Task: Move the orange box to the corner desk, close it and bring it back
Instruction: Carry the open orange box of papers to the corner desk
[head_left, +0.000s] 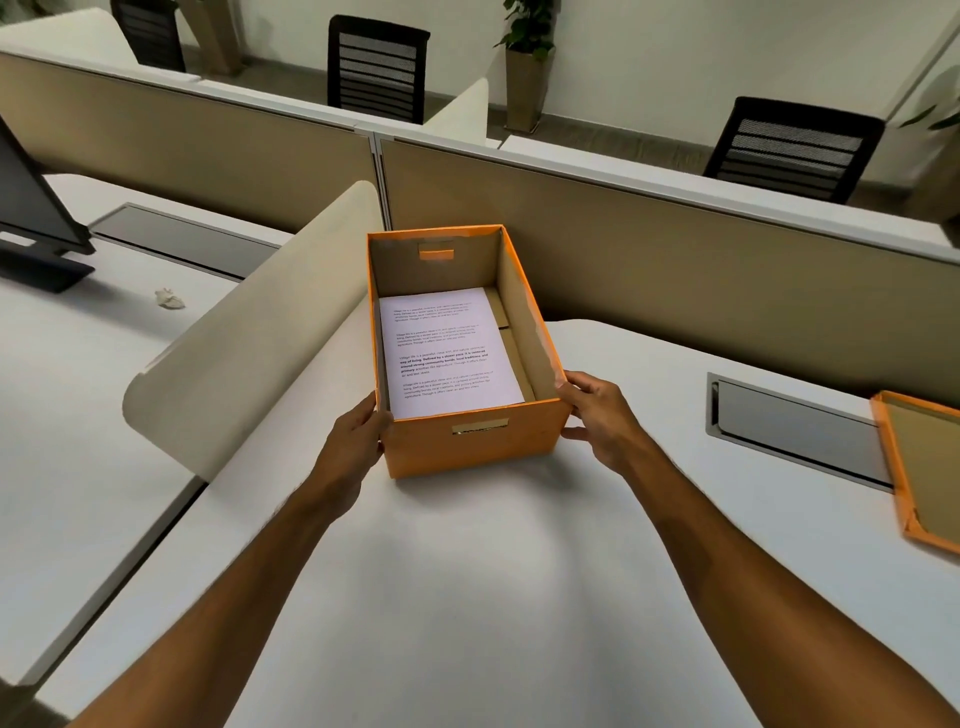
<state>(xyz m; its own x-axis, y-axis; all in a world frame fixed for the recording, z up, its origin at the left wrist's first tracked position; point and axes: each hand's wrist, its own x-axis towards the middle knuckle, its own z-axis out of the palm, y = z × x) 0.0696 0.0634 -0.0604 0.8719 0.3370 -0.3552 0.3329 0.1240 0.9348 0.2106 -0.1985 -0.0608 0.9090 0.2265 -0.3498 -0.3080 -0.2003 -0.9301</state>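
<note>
Paper (447, 353) is seen inside the open orange box (470, 447), which is clasped at its near corners by the left hand (358, 436) and right hand (597, 415) on the worktop (467, 597). Carrying seems in hand; the lid (919, 467), far right, is needed next for closing.

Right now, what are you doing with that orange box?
A person grips the open orange box at its near corners, left hand on one side and right hand on the other. It sits on a white desk with printed paper inside. Its orange lid lies upside down at the desk's right edge.
</note>
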